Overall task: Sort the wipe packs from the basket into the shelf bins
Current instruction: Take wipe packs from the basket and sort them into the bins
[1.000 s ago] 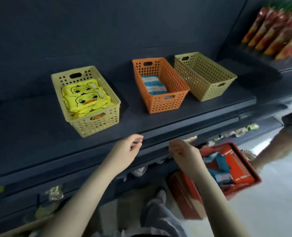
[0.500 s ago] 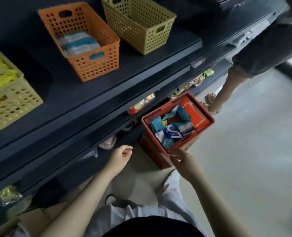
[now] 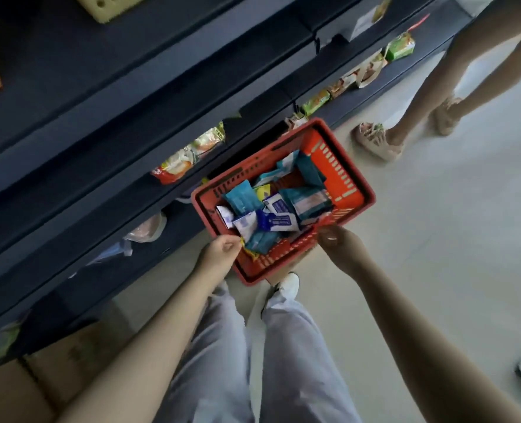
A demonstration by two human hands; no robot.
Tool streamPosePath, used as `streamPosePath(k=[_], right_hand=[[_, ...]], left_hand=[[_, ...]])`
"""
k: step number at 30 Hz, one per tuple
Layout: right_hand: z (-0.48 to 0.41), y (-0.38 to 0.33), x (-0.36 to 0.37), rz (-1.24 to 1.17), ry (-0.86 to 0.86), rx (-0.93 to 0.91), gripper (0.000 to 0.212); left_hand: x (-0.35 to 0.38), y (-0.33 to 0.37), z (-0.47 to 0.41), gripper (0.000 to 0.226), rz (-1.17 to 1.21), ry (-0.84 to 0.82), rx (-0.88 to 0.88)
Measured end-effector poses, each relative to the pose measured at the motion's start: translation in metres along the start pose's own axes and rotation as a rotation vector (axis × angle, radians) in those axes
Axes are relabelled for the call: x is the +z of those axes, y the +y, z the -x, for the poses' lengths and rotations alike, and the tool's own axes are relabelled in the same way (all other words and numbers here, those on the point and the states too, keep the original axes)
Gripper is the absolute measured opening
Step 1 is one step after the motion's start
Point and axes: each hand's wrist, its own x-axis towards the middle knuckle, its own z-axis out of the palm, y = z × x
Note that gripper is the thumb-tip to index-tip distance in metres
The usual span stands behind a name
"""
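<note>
Print on the teal, blue-white and yellow wipe packs (image 3: 306, 204) heaped inside the red slotted plastic basket (image 3: 352, 190) is too blurred to read. The left hand (image 3: 219, 254), loosely curled with nothing visible in it, hangs just beside the basket's near left corner. The right hand (image 3: 340, 244) has curled fingers at the basket's near rim; whether they grip it cannot be told. Dark blue shelves (image 3: 100, 123) carrying snack packets (image 3: 189, 157) stand behind the basket, with pale grey floor (image 3: 436, 254) to its right.
</note>
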Motion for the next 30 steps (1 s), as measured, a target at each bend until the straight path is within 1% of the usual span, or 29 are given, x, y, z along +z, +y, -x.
streamPosePath(k=[4, 7, 8, 10, 12, 14, 15, 19, 22, 23, 26, 28, 30], right_hand=[[-0.1, 0.025, 0.008, -0.024, 0.002, 0.028, 0.032], [-0.173, 0.046, 0.021, 0.027, -0.03, 0.011, 0.039], [-0.195, 0.053, 0.026, 0.042, -0.04, 0.022, 0.041], [-0.231, 0.069, 0.038, 0.054, -0.059, 0.068, 0.046], [-0.256, 0.085, 0.049, 0.059, -0.082, 0.165, 0.051], [-0.273, 0.096, 0.058, 0.065, -0.099, 0.272, 0.06], [-0.279, 0.099, 0.062, 0.056, -0.097, 0.297, 0.063], [-0.291, 0.103, 0.069, 0.012, -0.142, 0.317, 0.064], [-0.298, 0.106, 0.068, -0.009, -0.136, 0.343, 0.075], [-0.299, 0.105, 0.067, -0.03, -0.154, 0.366, 0.076], [-0.305, 0.106, 0.067, -0.042, -0.231, 0.397, 0.066], [-0.308, 0.109, 0.067, -0.05, -0.216, 0.38, 0.059], [-0.308, 0.11, 0.067, -0.028, -0.224, 0.351, 0.06]], left_hand=[[0.046, 0.001, -0.081, 0.029, 0.046, -0.013, -0.05], [0.08, -0.01, -0.143, 0.036, 0.121, 0.007, -0.078], [0.089, -0.015, -0.158, 0.039, 0.15, 0.013, -0.112], [0.106, -0.024, -0.181, 0.041, 0.179, 0.013, -0.185], [0.119, -0.037, -0.196, 0.04, 0.177, 0.033, -0.201], [0.123, -0.047, -0.206, 0.039, 0.209, 0.084, -0.212], [0.123, -0.05, -0.21, 0.039, 0.234, 0.102, -0.224], [0.12, -0.053, -0.216, 0.042, 0.271, 0.121, -0.276], [0.124, -0.048, -0.222, 0.039, 0.316, 0.12, -0.323], [0.126, -0.045, -0.224, 0.039, 0.323, 0.129, -0.331], [0.131, -0.042, -0.23, 0.034, 0.306, 0.169, -0.346], [0.129, -0.041, -0.233, 0.023, 0.308, 0.185, -0.331], [0.122, -0.04, -0.233, 0.017, 0.335, 0.195, -0.321]])
